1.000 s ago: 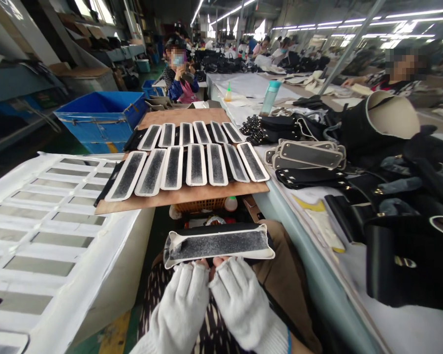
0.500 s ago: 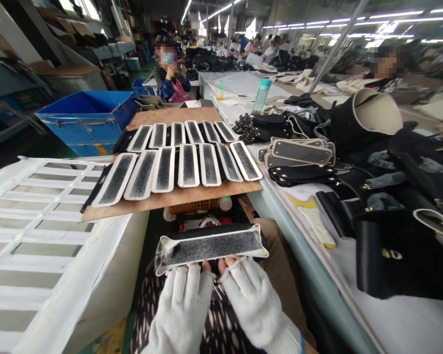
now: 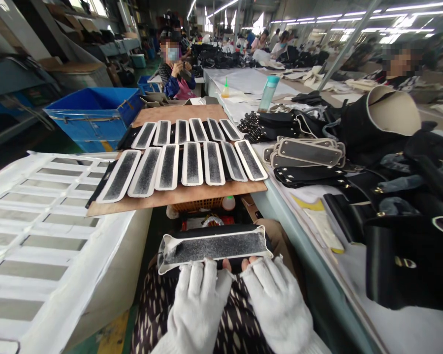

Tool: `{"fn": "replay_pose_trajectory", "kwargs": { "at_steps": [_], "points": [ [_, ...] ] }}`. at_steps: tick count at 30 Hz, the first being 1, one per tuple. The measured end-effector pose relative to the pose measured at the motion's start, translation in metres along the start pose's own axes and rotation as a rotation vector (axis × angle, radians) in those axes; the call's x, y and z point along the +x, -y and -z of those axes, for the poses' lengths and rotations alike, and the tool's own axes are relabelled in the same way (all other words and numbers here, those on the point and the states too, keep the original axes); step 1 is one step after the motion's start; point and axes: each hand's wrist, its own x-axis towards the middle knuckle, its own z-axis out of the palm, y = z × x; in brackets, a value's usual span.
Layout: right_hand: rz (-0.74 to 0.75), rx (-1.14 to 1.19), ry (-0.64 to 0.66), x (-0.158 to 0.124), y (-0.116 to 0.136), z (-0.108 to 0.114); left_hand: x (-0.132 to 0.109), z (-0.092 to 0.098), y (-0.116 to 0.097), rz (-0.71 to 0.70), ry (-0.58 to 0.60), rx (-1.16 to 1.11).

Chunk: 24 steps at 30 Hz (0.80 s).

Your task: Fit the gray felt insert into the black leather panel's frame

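Strip (image 3: pixel 216 246), black with a white border, lies across the lap, pinched at its near edge by left hand (image 3: pixel 199 300) and right hand (image 3: pixel 276 300); beyond it, board (image 3: pixel 177 196) carries more strips.

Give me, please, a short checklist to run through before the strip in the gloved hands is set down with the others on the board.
1. Both hands on the piece: ok. The left hand and right hand grip the near edge of the strip.
2. Strip face up, dark centre showing like the rest: ok.
3. Pale border lying flat: not ok; the left end curls up.
4. Free space on the board: cannot tell; the laid strips fill both rows, with only narrow bare wood at the edges.
5. Path to the board clear: ok; nothing lies between it and the hands.
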Motion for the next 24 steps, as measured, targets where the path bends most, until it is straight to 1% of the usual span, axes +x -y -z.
{"fn": "replay_pose_trajectory", "kwargs": {
  "at_steps": [3,8,10,13,16,19,21,23,24],
  "points": [
    [-0.043,0.001,-0.011,-0.002,0.0,-0.003,-0.01,-0.011,-0.003,-0.004,0.0,-0.102],
    [-0.04,0.076,-0.06,-0.005,-0.007,-0.011,-0.025,-0.025,0.0,-0.027,-0.01,-0.199],
    [-0.035,0.096,-0.09,-0.005,-0.012,-0.015,-0.026,-0.029,0.002,-0.029,-0.031,-0.246],
    [0.004,0.079,-0.103,-0.007,-0.017,-0.019,-0.026,-0.033,0.005,-0.026,-0.1,-0.377],
    [0.056,0.058,-0.091,-0.013,-0.019,-0.019,-0.026,-0.028,0.009,-0.045,-0.164,-0.431],
    [0.089,0.024,-0.026,-0.02,-0.018,-0.014,-0.031,-0.012,0.023,-0.077,-0.206,-0.351],
    [0.109,-0.019,0.032,-0.021,-0.015,-0.009,-0.039,-0.003,0.039,-0.011,-0.255,-0.276],
    [0.122,-0.064,0.081,-0.015,-0.008,-0.003,-0.05,-0.002,0.057,0.142,-0.293,-0.218],
    [0.112,-0.074,0.092,-0.011,-0.003,-0.001,-0.056,-0.005,0.066,0.236,-0.293,-0.212]
  ]
}}
